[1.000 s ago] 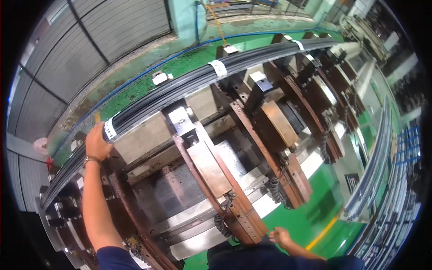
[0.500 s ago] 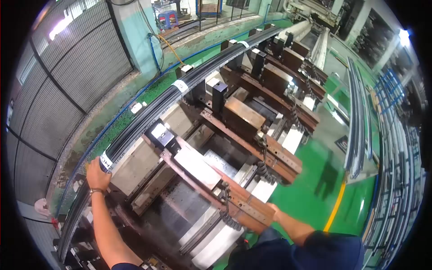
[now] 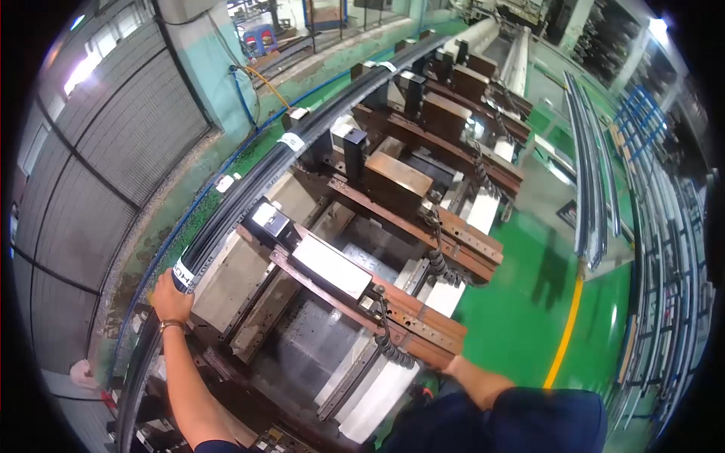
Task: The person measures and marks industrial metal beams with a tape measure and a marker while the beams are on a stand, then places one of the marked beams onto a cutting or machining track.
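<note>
A long bundle of dark bars (image 3: 226, 219), bound with white printed bands, runs diagonally from the lower left to the far top of the view. My left hand (image 3: 172, 298) is closed over its near side, just below a white band (image 3: 182, 273). Some of those fingers are hidden behind the bars. Black upright stops (image 3: 268, 219) stand along the bundle's inner side. At the near end of a brown steel beam (image 3: 430, 336), my right hand (image 3: 462, 371) touches or rests by the metal; its fingers are out of sight.
Several brown beams and blocks (image 3: 399, 175) cross the machine bed, with coiled black cables (image 3: 394, 351) at their ends. Mesh fencing (image 3: 98, 143) and a pillar (image 3: 219, 72) stand to the left. More long bars (image 3: 589, 181) lie on the right, beside a yellow floor line (image 3: 565, 332).
My view has turned slightly, so the far machine parts and the bars on the right appear shifted left. My left hand stays at the same spot on the bundle, my right hand by the beam end.
</note>
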{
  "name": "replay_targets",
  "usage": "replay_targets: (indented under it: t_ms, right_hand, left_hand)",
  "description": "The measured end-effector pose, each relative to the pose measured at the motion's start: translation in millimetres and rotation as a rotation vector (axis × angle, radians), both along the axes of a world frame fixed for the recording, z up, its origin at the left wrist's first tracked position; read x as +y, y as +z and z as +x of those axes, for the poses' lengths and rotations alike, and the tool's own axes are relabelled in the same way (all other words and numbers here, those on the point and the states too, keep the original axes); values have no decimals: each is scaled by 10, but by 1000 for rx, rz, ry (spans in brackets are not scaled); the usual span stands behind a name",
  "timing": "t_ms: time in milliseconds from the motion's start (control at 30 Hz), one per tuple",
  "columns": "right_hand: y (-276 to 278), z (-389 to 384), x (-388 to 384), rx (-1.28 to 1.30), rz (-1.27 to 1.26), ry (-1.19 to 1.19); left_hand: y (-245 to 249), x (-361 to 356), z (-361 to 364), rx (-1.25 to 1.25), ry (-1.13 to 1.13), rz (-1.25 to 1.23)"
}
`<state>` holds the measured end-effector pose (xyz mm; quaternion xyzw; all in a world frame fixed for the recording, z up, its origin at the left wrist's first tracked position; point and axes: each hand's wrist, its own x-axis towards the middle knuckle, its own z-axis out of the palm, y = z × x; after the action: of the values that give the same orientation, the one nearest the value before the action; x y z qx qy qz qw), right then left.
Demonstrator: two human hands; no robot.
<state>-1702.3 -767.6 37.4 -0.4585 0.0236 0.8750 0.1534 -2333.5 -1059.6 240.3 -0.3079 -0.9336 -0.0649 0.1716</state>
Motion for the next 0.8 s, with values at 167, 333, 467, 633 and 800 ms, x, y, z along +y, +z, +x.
replay_targets:
  t_ms: [167,333,467,633,800]
  right_hand:
    - [136,10,-45,21,-28,-55]
    - [417,-75,-10,19,-39,-74]
    - [808,-168,43,-18,-34,-74]
    - [-160,126,12,153,-13,-53]
    - [-323,166,75,153,-20,-19]
  left_hand:
    - [-65,5,-26,28,-48,-20]
    - [-32,2,-25,9,-14,-44]
    - [-62,-24,-37,28,-15,-46]
    - [-22,-6,-12,9,13,-52]
    - [-4,4,18,2,-5,-28]
